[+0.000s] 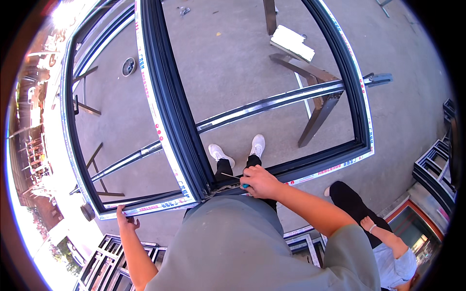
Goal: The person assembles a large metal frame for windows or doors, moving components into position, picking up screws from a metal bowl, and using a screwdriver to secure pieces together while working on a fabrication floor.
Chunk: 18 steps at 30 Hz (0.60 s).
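Note:
A large dark window frame (pixel 177 104) with printed protective tape along its edges lies across supports in front of me. My right hand (pixel 262 183) is closed round the teal handle of a screwdriver (pixel 246 185). Its thin metal shaft points left, over the near rail beside the thick middle bar. My left hand (pixel 127 220) is at the near left edge of the frame, its fingers curled against the taped rail. Part of that grip is hidden.
A brown metal trestle (pixel 315 119) stands under the right side, with a white block (pixel 292 42) on it. A round container (pixel 128 67) sits on the floor. Another person (pixel 357 208) is close on my right. More frames (pixel 434 167) are stacked at the far right.

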Motion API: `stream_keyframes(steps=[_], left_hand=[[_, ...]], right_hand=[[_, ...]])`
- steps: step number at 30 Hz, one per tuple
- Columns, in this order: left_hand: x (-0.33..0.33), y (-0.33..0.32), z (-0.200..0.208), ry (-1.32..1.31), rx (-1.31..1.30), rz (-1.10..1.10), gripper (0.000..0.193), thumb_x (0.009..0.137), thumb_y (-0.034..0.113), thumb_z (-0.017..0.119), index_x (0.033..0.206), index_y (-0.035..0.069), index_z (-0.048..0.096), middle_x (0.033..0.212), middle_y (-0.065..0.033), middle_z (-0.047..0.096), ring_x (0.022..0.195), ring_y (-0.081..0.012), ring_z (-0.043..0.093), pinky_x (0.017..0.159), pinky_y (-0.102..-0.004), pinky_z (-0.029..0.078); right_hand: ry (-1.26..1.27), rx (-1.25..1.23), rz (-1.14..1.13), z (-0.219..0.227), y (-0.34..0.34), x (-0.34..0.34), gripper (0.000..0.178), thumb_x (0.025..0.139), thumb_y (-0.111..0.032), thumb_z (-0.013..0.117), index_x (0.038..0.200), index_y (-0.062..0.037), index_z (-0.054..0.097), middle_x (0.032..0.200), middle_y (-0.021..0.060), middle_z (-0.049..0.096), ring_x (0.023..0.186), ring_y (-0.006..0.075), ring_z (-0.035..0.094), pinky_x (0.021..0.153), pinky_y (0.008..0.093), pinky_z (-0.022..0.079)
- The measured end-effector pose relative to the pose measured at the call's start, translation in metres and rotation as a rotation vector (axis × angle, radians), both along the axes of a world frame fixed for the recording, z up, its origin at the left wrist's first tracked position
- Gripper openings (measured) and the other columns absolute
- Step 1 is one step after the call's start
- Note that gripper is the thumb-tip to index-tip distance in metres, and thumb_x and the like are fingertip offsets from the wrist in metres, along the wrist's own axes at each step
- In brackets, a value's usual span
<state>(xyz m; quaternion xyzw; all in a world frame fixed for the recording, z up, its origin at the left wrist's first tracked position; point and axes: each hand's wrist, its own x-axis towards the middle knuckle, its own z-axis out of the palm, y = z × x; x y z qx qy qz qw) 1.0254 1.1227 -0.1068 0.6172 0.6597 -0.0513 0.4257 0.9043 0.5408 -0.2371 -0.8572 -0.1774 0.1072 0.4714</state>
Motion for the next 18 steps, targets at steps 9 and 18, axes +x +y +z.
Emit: stream_keyframes(steps=[9, 18], left_hand=[[-0.007, -0.011, 0.032, -0.318, -0.078, 0.014, 0.059, 0.079, 0.031, 0.072, 0.132, 0.010, 0.054, 0.135, -0.0173, 0.052, 0.121, -0.0370, 0.054, 0.102, -0.0610, 0.048], [-0.029, -0.061, 0.118, -0.602, -0.004, 0.161, 0.089, 0.074, 0.053, 0.083, 0.144, 0.011, 0.047, 0.145, -0.0194, 0.044, 0.128, -0.0355, 0.048, 0.107, -0.0539, 0.046]], right_hand=[[0.009, 0.012, 0.022, 0.001, -0.002, 0.000, 0.013, 0.082, -0.015, 0.073, 0.091, -0.0111, 0.064, 0.091, 0.0096, 0.055, 0.092, 0.0292, 0.058, 0.082, 0.0409, 0.043], [0.026, 0.001, 0.048, -0.002, 0.004, 0.002, 0.013, 0.085, -0.018, 0.072, 0.094, -0.0109, 0.065, 0.090, 0.0100, 0.056, 0.093, 0.0295, 0.059, 0.082, 0.0410, 0.042]])
